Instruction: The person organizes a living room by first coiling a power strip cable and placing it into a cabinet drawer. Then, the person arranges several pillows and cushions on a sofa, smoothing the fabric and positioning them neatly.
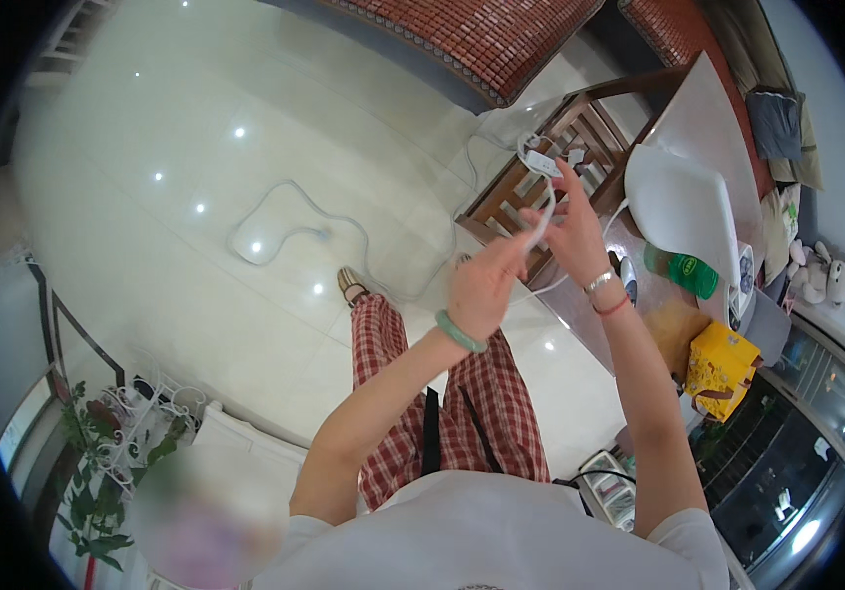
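My left hand [484,283], with a green bangle on its wrist, pinches a white cable [544,218] held up in front of me. My right hand [576,228], wearing a metal bracelet and a red string, grips the same cable higher up, where it forms a loop with a small white tag [541,162]. The rest of the cable trails down to the glossy white floor [167,226] and curls there in a big loop [275,221]. Below my hands are my legs in red checked trousers [462,393].
A dark wooden table [560,147] stands just ahead of my hands, with a white curved object [683,211], a green can [688,270] and a yellow bag [722,364] on the surface to the right. A red slatted mat [481,39] lies far ahead. A plant on a white stand [108,442] is at lower left.
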The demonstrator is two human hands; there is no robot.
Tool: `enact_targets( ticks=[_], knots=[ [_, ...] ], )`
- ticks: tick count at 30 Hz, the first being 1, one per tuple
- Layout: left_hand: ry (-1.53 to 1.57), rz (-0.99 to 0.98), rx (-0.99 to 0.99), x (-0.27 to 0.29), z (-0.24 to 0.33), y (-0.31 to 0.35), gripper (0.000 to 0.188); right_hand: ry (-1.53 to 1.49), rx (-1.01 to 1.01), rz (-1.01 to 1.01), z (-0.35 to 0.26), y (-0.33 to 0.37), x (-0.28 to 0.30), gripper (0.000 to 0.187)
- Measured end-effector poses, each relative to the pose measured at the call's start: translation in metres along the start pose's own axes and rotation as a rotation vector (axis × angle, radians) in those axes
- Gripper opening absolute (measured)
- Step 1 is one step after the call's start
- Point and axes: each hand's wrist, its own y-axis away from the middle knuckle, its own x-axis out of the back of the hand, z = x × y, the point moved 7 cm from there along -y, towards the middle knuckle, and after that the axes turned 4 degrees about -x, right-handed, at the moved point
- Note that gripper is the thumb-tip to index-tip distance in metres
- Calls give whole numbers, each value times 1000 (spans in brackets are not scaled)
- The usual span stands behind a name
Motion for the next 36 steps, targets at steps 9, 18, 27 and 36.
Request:
enact_targets(
  ticks=[9, 18, 27, 36],
  knots=[
    [-190, -206, -199, -16, 61, 40, 33, -48, -256, 76, 90, -47, 14, 38],
    [209, 75, 205, -2, -41, 6, 28, -256, -73, 465, 7, 28, 75, 37],
    [-36, 21, -14, -41, 6, -47, 61, -284, 324, 302, -94, 104, 101, 37],
    [-529, -85, -138, -29, 16, -84, 26, -546, 529, 152, -118, 122, 185, 37]
  ],
)
